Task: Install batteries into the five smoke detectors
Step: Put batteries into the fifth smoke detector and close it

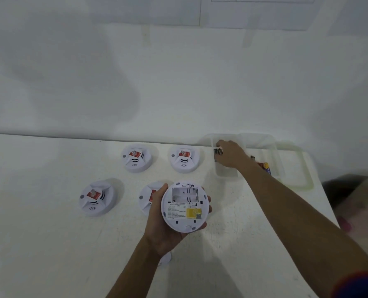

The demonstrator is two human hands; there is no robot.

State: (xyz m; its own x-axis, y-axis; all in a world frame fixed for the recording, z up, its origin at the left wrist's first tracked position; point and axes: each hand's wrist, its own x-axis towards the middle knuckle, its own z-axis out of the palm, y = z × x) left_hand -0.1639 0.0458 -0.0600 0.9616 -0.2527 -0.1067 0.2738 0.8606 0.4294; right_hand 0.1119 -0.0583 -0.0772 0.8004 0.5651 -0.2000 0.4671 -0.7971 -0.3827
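My left hand, fingers curled, grips 1 white detector, underside up, battery bay empty, yellow label; right hand pinches batteries.

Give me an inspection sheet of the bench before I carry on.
Surface: white table.
Job's things: four detectors face up on the table; fifth detector held back up, battery bay empty; batteries in clear container.
Clutter: container lid at the container's right; white part under the left forearm, unidentified.
Grips: left hand holds the fifth detector; right hand reaches into the container, fingertips at the batteries, pinch unclear.
Cables: nothing seen.
Surroundings: white wall with taped sheets.
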